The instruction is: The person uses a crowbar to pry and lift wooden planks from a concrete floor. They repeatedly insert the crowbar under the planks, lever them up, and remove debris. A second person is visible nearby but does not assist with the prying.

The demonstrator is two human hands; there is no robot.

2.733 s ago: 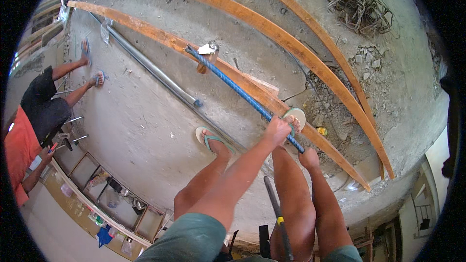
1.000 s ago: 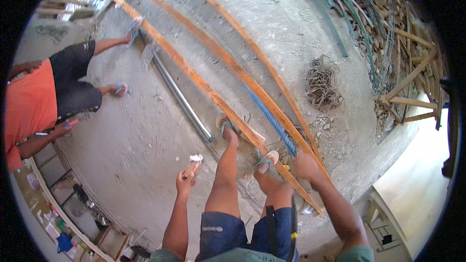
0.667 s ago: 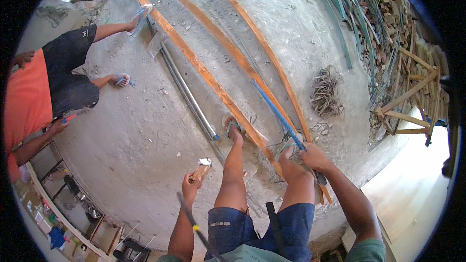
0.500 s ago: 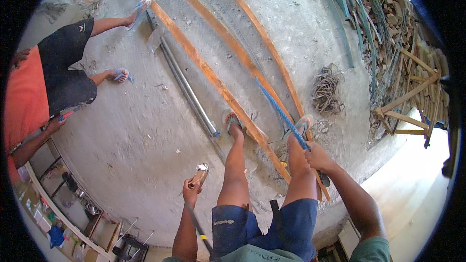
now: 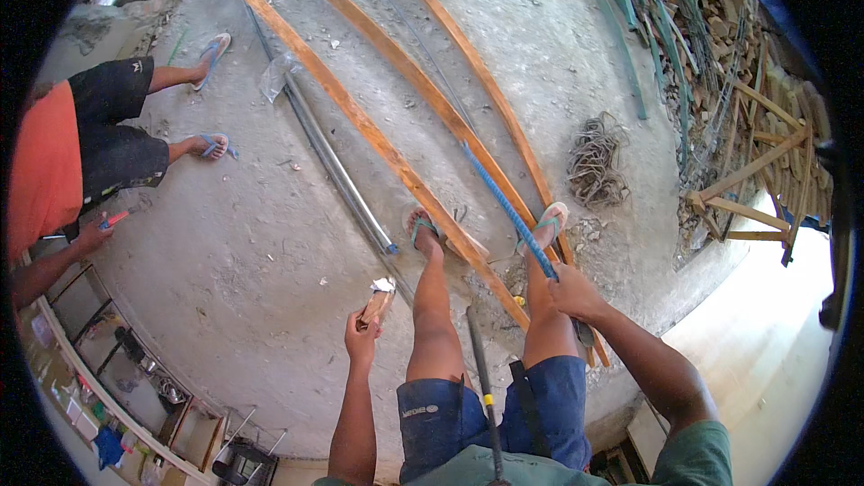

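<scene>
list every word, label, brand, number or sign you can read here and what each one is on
Wording and brands are not copied out here; only where print stands.
Wearer's navy blue cloth shorts: small pale print on the left leg.
Other person's black cloth shorts: small white mark near a hem, too small to read.
Long blue spiral-ribbed rod, small brown wooden block: no lettering visible.

Slanted blue rod (image 5: 509, 208); tilted, white-topped brown block (image 5: 377, 305).
</scene>
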